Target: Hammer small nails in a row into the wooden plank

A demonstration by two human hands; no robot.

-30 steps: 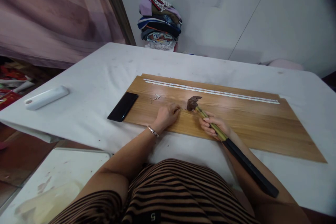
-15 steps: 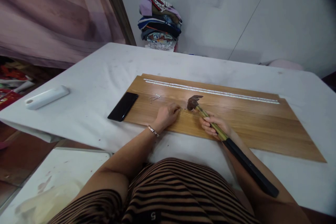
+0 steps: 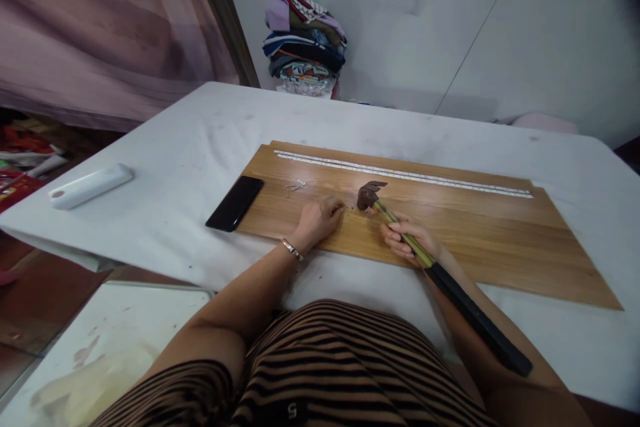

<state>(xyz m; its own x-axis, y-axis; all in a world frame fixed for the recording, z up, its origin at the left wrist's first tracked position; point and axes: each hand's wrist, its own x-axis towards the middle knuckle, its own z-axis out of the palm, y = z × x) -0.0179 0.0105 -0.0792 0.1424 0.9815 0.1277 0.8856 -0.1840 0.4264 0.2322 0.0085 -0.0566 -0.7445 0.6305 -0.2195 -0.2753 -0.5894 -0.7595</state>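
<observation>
A long wooden board (image 3: 480, 240) lies on the white table (image 3: 190, 147). My right hand (image 3: 411, 240) is closed round the yellow shaft of a claw hammer (image 3: 400, 230). Its dark head rests on the board just right of my left fingertips, and its black grip runs back along my forearm. My left hand (image 3: 318, 220) rests on the board with fingers pinched together at a small spot by the hammer head; what they pinch is too small to make out. A few loose nails (image 3: 296, 185) lie on the board beyond my left hand.
A black phone (image 3: 234, 203) lies at the board's left end. A white strip (image 3: 400, 173) runs along the board's far edge. A white cylinder (image 3: 90, 185) lies at the table's left. Folded clothes (image 3: 304, 33) are stacked against the wall behind.
</observation>
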